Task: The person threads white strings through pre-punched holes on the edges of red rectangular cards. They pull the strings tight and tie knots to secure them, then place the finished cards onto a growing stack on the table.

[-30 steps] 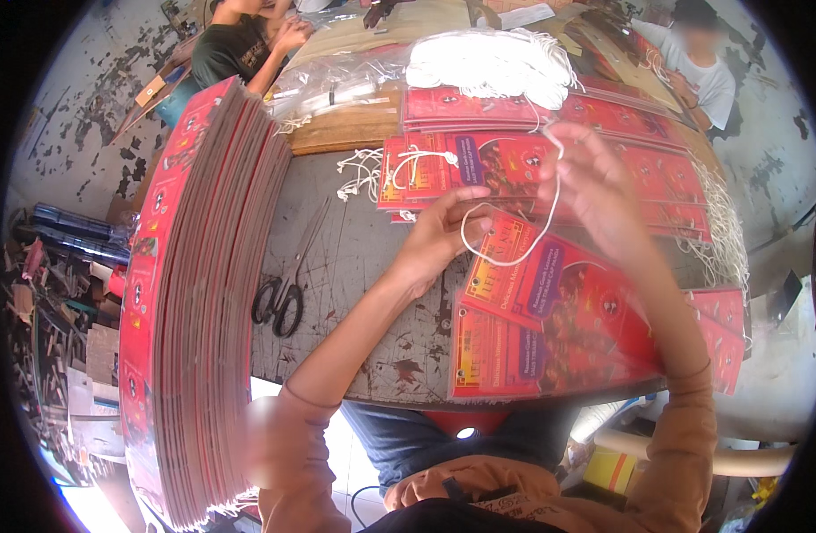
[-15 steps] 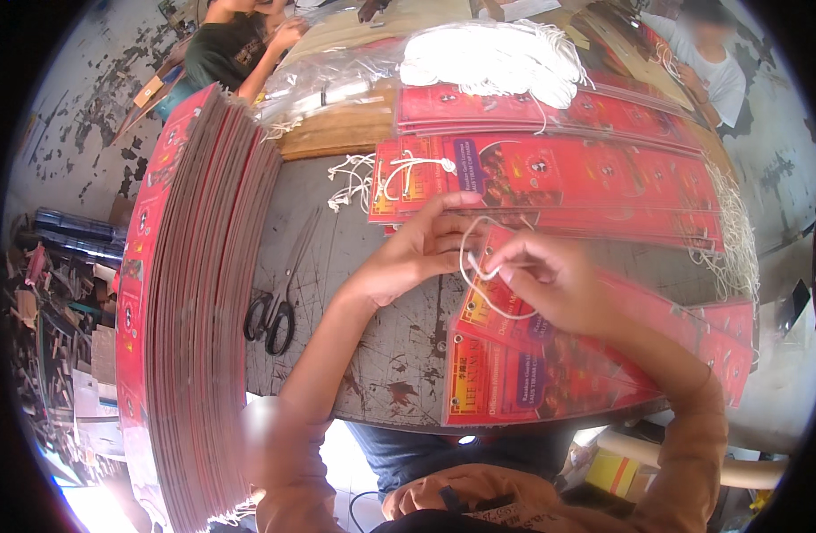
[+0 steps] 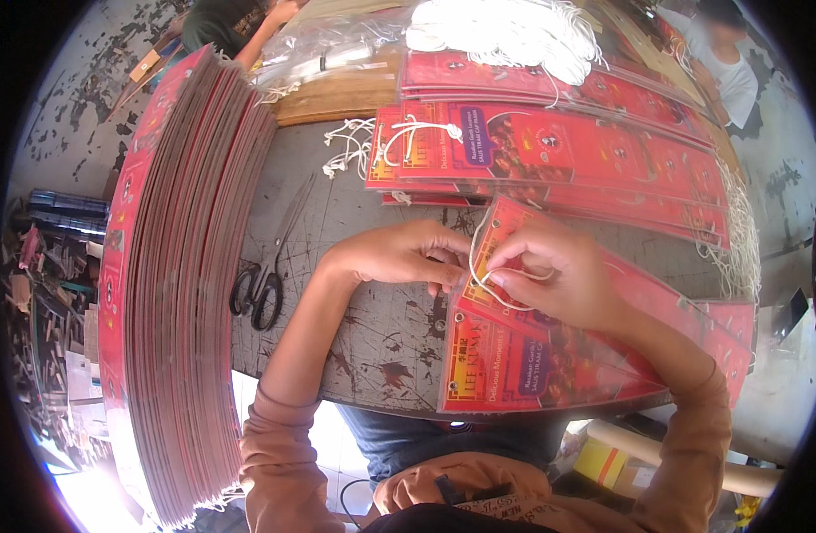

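A glossy red printed card (image 3: 507, 216) lies aslant, its eyeleted end raised between my hands. My right hand (image 3: 559, 274) is closed over that end, thumb and forefinger pinching a thin white cord (image 3: 475, 249). The cord runs in a loose loop across the card's end. At the card's left edge, my left hand (image 3: 394, 256) has its fingers curled and thumb pressed in; its fingertips are partly hidden. Under the held card lie more red cards (image 3: 479, 391), eyelets at their left ends.
A tall stack of red cards (image 3: 181, 293) stands at left, beside black-handled scissors (image 3: 258, 293). Corded red cards (image 3: 550, 147) lie in piles beyond my hands, with a white cord bundle (image 3: 501, 35) on the far pile. Two other people are at the far side.
My left hand has come down, its raised forefinger now curled in at the card's edge. The cord loop has drawn down against the card. The view has shifted slightly.
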Demonstrator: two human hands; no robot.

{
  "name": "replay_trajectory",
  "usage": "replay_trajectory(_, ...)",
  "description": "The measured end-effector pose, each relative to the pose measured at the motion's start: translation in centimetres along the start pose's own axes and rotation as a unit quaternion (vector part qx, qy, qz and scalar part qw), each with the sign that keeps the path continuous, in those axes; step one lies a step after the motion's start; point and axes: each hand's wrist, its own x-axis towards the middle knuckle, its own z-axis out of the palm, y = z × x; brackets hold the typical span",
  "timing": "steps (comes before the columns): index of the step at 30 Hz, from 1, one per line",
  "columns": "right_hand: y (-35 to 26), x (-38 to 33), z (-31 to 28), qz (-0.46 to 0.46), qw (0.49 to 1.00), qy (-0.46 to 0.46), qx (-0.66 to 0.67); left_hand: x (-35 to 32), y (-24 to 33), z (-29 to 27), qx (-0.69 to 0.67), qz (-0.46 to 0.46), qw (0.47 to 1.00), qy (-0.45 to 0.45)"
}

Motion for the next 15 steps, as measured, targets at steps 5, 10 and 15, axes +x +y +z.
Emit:
replay_trajectory(5,-0.72,0.15,-0.47,0.071,0.997,-0.042,0.004,0.04,-0.10,-0.49,0.001,-0.004,1.000,-0.019)
replay_trajectory(10,-0.06,0.21,-0.10,-0.003,0.999,-0.030,-0.023,0.07,0.27,-0.21,-0.011,-0.007,1.000,-0.007)
replay_trajectory(15,-0.20,0.27,0.11,-0.024,0.997,-0.027,-0.072,0.08,-0.29,-0.22,-0.027,0.002,1.000,-0.005)
